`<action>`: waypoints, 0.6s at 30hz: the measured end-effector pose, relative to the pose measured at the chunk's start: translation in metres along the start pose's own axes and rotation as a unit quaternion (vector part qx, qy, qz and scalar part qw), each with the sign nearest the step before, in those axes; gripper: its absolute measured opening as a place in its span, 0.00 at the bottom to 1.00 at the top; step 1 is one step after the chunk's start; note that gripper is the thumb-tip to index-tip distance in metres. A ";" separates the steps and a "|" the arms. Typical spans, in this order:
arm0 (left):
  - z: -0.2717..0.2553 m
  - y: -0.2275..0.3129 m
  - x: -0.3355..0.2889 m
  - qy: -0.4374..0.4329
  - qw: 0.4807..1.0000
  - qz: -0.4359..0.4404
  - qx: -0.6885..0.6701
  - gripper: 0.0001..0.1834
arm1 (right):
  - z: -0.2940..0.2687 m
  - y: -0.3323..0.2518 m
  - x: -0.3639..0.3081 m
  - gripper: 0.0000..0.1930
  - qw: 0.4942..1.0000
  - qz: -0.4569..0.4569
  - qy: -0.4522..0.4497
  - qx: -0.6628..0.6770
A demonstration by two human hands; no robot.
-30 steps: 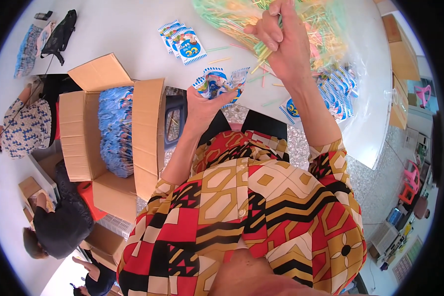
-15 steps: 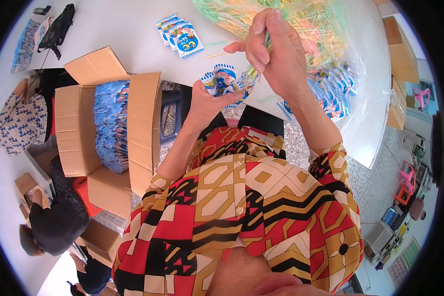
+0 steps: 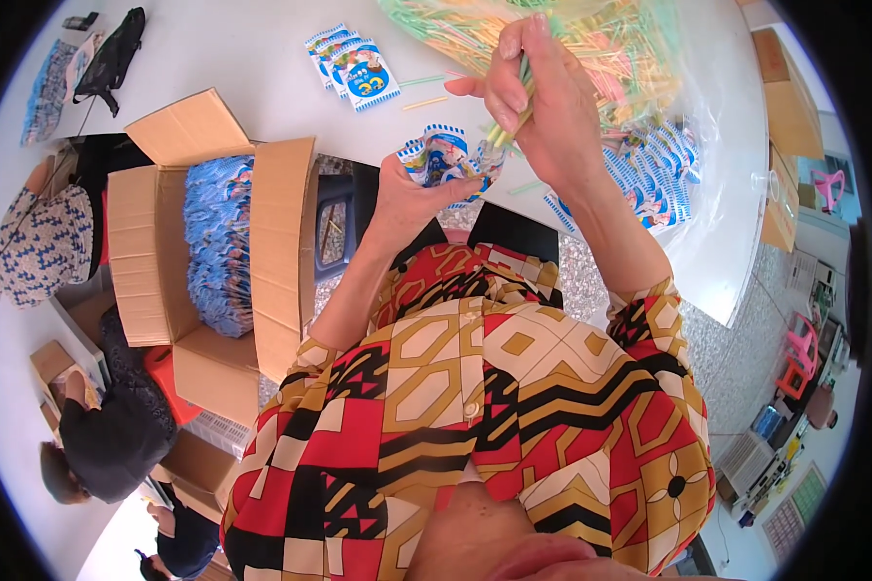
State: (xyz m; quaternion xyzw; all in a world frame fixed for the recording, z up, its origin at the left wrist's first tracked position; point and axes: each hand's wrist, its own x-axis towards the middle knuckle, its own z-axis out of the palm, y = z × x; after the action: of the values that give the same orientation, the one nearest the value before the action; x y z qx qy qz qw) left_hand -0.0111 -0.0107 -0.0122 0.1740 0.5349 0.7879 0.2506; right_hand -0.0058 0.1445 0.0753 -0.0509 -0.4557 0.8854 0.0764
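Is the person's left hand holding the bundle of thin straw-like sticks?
No: the right hand grips the thin straw-like sticks, while the left hand holds a blue-and-white packet.

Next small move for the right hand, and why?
Probably ease the sticks down into the packet: the right hand grips them with their lower ends right by the packet's crumpled edge, and the left hand is holding that packet.

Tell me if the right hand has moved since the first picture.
Yes: against the fanned packets on the table, the right hand came nearer the body.
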 end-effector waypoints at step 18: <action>0.006 0.005 -0.001 0.018 0.999 -0.030 -0.029 0.19 | -0.003 0.000 0.004 0.19 0.999 -0.038 0.000 -0.037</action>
State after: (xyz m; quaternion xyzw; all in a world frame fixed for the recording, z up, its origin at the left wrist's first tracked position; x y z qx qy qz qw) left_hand -0.0085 -0.0082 -0.0060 0.1361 0.5216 0.7979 0.2695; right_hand -0.0089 0.1472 0.0734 -0.0360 -0.4894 0.8645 0.1084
